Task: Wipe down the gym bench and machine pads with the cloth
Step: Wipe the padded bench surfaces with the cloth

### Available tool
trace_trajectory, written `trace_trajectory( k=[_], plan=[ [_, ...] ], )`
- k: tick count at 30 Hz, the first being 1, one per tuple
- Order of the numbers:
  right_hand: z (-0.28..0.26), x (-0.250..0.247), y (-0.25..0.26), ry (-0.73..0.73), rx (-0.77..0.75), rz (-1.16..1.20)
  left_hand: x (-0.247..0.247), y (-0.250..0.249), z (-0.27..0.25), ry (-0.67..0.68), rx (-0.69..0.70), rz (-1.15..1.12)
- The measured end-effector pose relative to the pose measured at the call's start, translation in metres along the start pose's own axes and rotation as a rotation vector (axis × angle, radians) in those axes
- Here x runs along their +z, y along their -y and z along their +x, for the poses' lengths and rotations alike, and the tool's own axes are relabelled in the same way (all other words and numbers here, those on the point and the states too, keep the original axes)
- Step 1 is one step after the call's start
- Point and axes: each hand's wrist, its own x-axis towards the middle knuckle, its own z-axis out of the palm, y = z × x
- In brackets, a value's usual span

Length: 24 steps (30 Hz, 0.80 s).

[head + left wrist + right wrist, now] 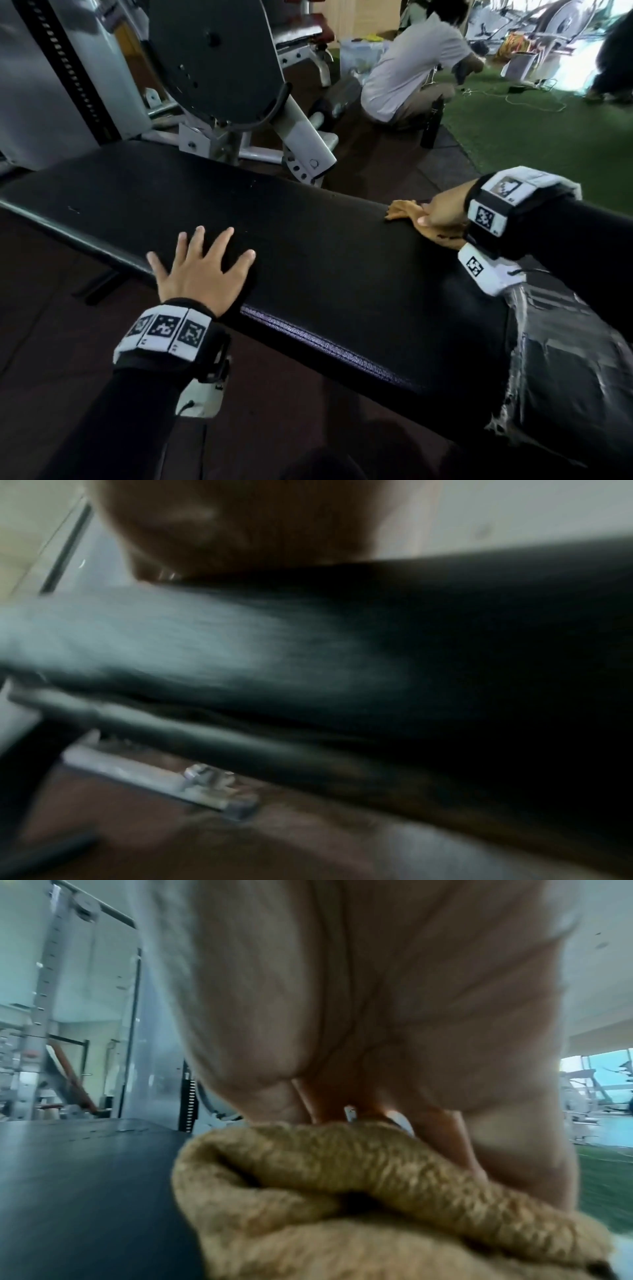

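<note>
Pressing flat on the near edge of the black padded bench (308,240), the left hand (202,270) lies with its fingers spread and straight, holding nothing. Farther along, at the bench's far edge, the right hand (442,214) bears down on a tan terry cloth (406,214), which bunches in nubby folds under the palm and pokes out past the fingertips; how the fingers hold it cannot be told. The bench cover is smooth vinyl with a grained side seam. Beyond stands a grey weight machine (219,68), and a crouching person (407,72) on green turf.
</note>
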Motion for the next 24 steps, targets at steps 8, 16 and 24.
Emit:
trace_trajectory(
  k=[8, 16, 24],
  plan=[
    [0.024, 0.008, -0.006, -0.033, 0.070, 0.284, -0.011, -0.008, 0.012, 0.176, -0.081, 0.041],
    [0.023, 0.010, -0.004, -0.033, 0.156, 0.360, -0.016, -0.006, 0.022, 0.382, -0.151, 0.019],
    [0.024, 0.008, -0.007, 0.067, 0.201, 0.431, -0.034, -0.011, 0.031, 0.659, -0.172, 0.061]
  ],
)
